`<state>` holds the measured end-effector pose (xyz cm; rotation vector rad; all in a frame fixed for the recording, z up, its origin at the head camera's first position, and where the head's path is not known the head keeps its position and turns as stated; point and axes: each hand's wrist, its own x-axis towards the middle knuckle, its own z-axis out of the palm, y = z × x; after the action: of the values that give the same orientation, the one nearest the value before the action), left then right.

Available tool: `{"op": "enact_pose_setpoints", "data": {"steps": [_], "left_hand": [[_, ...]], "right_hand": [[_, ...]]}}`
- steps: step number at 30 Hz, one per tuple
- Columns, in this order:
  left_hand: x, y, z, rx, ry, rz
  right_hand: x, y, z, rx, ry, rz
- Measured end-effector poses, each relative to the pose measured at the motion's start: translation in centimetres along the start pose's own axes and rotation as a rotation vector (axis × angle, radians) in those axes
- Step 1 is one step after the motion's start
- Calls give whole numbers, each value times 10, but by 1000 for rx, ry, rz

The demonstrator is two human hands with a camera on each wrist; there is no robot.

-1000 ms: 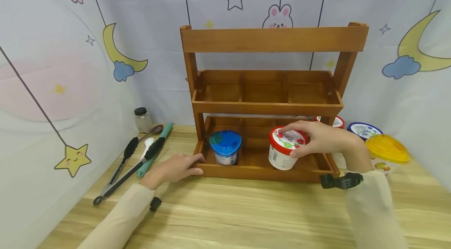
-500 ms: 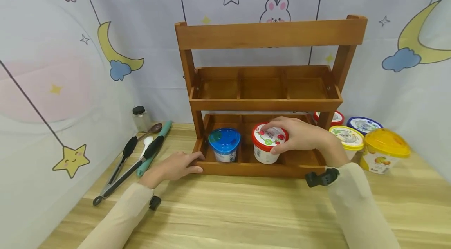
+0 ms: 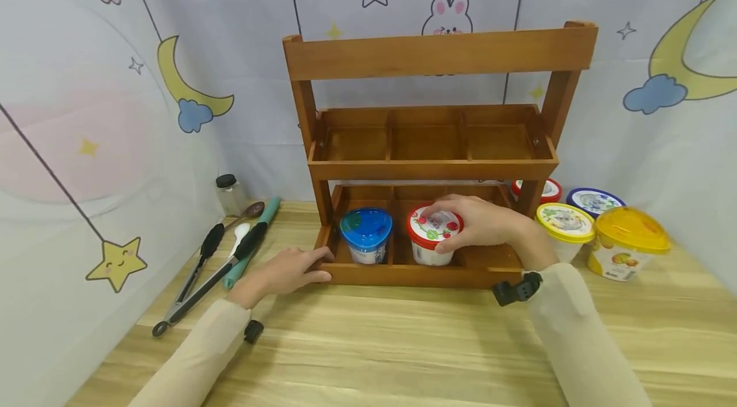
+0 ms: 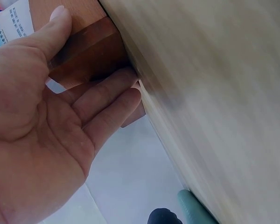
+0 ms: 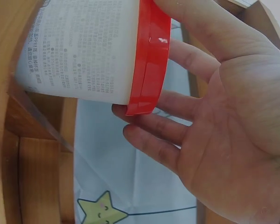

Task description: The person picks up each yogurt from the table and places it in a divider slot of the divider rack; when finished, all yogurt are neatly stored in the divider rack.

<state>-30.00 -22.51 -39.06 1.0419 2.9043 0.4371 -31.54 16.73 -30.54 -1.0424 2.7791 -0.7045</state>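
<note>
A two-tier wooden rack stands on the table. My right hand holds a white tub with a red, strawberry-printed lid, fingers and thumb round the lid's edge. This tub sits in the middle section of the lower tier; in the right wrist view the red lid lies between thumb and fingers. To its left, in the left section, is a tub with a blue lid. At the rack's front left corner, my left hand grips the wood, thumb on the front board and fingers round the side.
Right of the rack stand tubs with yellow, blue-rimmed and red lids, plus a larger yellow-lidded tub. On the left lie tongs, spoons and a green-handled utensil, near a black-capped jar.
My right hand has moved the red-lidded tub left and lowered it into the middle section of the lower tier. The left hand has stayed at the rack's corner.
</note>
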Motion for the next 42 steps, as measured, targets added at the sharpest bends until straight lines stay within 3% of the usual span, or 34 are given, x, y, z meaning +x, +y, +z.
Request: {"op": "enact_pose_setpoints", "data": {"steps": [15,25,32,42], "left_hand": [[1,-2,2,1,-8,-11],[0,-2,2,6,2,-6],[-1,-1,2,-11,5,-7],[-1,-2,1,-5,11,10]], "right_hand": [[5,7,10,-12,-57,45],[9,13,14,8,-76,19],[8,15,13,9,-97,59],[4,17,11,12,-110,43]]}}
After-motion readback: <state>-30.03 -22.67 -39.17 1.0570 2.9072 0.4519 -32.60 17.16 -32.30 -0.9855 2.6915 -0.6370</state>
